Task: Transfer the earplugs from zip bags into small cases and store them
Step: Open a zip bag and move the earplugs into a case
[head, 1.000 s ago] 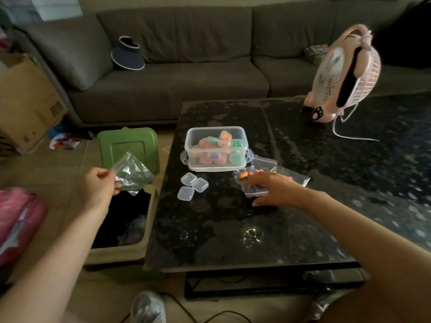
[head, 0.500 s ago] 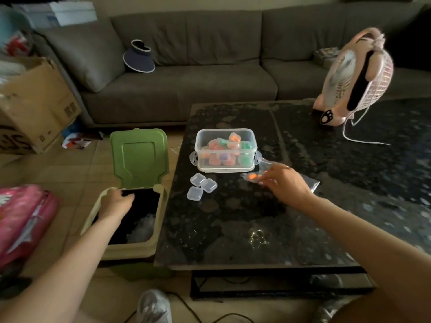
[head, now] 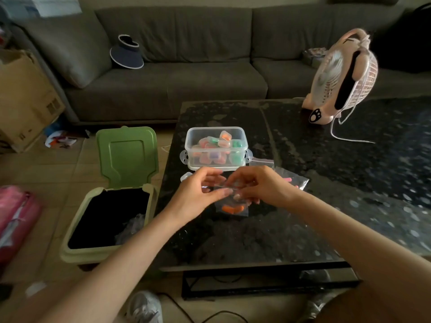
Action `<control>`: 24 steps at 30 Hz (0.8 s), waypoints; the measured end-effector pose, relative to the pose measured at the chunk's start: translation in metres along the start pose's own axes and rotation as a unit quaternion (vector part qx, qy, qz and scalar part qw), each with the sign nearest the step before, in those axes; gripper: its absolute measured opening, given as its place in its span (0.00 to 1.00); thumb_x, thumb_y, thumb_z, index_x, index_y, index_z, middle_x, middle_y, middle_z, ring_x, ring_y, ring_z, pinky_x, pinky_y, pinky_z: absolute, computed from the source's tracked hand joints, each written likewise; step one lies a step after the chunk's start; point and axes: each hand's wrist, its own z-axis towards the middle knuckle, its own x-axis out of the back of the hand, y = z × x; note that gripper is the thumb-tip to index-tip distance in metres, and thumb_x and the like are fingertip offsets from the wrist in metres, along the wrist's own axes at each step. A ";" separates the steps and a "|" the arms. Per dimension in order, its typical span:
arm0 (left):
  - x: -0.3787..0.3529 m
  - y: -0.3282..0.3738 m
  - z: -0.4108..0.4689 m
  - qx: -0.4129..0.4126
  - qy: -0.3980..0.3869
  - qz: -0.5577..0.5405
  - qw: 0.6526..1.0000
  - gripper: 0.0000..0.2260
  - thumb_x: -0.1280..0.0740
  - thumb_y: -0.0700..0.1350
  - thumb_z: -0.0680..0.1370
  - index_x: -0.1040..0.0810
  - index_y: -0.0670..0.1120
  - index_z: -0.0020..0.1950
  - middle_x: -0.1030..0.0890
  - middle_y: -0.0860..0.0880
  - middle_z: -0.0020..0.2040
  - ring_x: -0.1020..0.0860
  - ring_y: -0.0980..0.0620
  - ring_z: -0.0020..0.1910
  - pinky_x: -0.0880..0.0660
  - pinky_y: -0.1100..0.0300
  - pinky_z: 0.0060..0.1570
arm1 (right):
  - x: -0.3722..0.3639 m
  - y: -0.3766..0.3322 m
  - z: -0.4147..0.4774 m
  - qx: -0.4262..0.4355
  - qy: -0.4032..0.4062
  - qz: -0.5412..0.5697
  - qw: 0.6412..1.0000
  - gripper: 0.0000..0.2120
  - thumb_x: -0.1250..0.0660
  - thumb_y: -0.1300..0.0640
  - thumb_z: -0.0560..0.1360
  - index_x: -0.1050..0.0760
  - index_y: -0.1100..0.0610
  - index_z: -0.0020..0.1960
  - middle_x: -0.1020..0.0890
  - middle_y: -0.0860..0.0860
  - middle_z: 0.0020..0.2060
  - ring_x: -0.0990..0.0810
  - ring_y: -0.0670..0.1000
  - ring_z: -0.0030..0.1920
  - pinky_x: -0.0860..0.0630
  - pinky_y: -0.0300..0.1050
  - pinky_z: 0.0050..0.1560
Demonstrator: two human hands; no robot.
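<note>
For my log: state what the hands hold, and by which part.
The left hand and right hand both pinch one zip bag by its top edge; orange earplugs sit at its bottom.

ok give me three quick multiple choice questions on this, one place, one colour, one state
1. The clear box stands: A on the sofa; B on the table; C on the floor.
2. The earplugs in the held zip bag are: A blue; B orange; C white.
3. The bin lid is: A raised; B shut; C missing.
Answers: 1 B, it sits on the dark tabletop. 2 B, orange shows through the bag that the left hand and right hand pinch. 3 A, the green lid stands upright behind the open bin.
</note>
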 end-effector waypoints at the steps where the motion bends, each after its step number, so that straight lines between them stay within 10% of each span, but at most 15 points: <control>1: -0.004 0.002 0.000 0.012 -0.007 -0.023 1.000 0.18 0.26 0.45 0.71 0.25 0.46 0.59 0.18 0.53 0.51 0.20 0.59 0.52 0.24 0.63 0.54 | -0.001 -0.002 0.000 -0.002 0.010 0.006 1.000 0.12 0.27 0.66 0.70 0.24 0.52 0.46 0.20 0.52 0.34 0.23 0.44 0.28 0.28 0.35 0.28; 13: -0.010 0.014 0.008 0.099 0.026 -0.136 0.985 0.11 0.27 0.39 0.71 0.21 0.44 0.53 0.16 0.46 0.46 0.17 0.50 0.47 0.20 0.49 0.52 | 0.002 -0.002 0.003 0.008 0.054 0.048 0.997 0.14 0.23 0.67 0.65 0.25 0.53 0.43 0.22 0.45 0.26 0.25 0.43 0.24 0.29 0.34 0.26; 24: -0.008 0.016 0.011 0.130 0.039 -0.122 0.983 0.10 0.24 0.38 0.66 0.22 0.44 0.42 0.18 0.46 0.39 0.19 0.46 0.45 0.22 0.47 0.53 | 0.006 -0.004 -0.003 0.055 0.046 0.047 0.996 0.12 0.26 0.68 0.67 0.24 0.56 0.45 0.18 0.56 0.41 0.19 0.52 0.38 0.20 0.42 0.38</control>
